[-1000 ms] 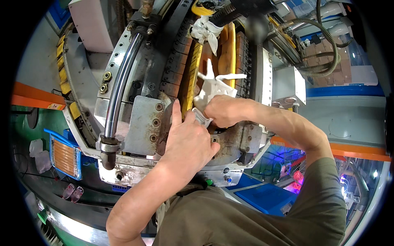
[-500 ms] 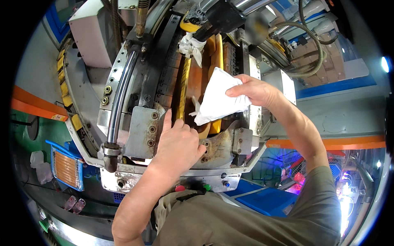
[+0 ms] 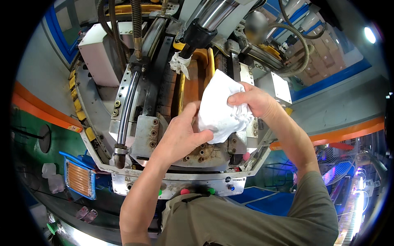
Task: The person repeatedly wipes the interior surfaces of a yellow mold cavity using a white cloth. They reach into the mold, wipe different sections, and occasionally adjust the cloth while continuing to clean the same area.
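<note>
In my right hand [image 3: 256,100] is a bunched white cloth [image 3: 221,108], pinched at its upper right between thumb and fingers. My left hand [image 3: 180,133] is at the cloth's left edge. Its thumb lies over the front of the cloth, while its fingertips reach partly behind and are half hidden. Beneath the cloth, an orange-brown mould cavity [image 3: 195,88] with yellow rims lies in the machine, its near end covered by the cloth. Above the cavity hangs a black rod nozzle [image 3: 199,35] with a crumpled white rag [image 3: 179,63] wrapped around its tip.
A shiny curved metal pipe [image 3: 128,106] stands left of the cavity. Metal plates [image 3: 145,137] and a front panel with coloured buttons [image 3: 184,191] edge the machine near my body. Ribbed hoses [image 3: 136,28] hang above. A blue-framed rack [image 3: 80,176] stands lower left.
My left hand has come off the machine's edge and moved up to the cloth. The cloth now looks more bunched and fuller. The whole view has shifted slightly.
</note>
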A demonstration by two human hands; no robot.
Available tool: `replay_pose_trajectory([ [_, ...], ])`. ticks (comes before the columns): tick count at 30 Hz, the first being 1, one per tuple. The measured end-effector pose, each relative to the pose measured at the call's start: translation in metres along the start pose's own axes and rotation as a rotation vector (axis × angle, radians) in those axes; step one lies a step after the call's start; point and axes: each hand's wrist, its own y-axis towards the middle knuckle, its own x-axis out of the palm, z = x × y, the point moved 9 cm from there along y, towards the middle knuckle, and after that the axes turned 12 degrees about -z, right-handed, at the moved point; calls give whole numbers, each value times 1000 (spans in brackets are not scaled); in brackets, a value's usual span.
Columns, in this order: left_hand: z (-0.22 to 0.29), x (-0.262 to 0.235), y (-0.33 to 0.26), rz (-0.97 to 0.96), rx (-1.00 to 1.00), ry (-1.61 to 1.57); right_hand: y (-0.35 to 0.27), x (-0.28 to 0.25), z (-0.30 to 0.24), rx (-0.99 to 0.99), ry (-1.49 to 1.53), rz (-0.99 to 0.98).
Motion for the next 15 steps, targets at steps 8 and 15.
replay_pose_trajectory([
  [8,9,8,-13,91,24,-105,-21,13,5,-93,-30,-64],
  [15,29,9,-34,180,-19,146,-34,12,18,-152,-26,5],
])
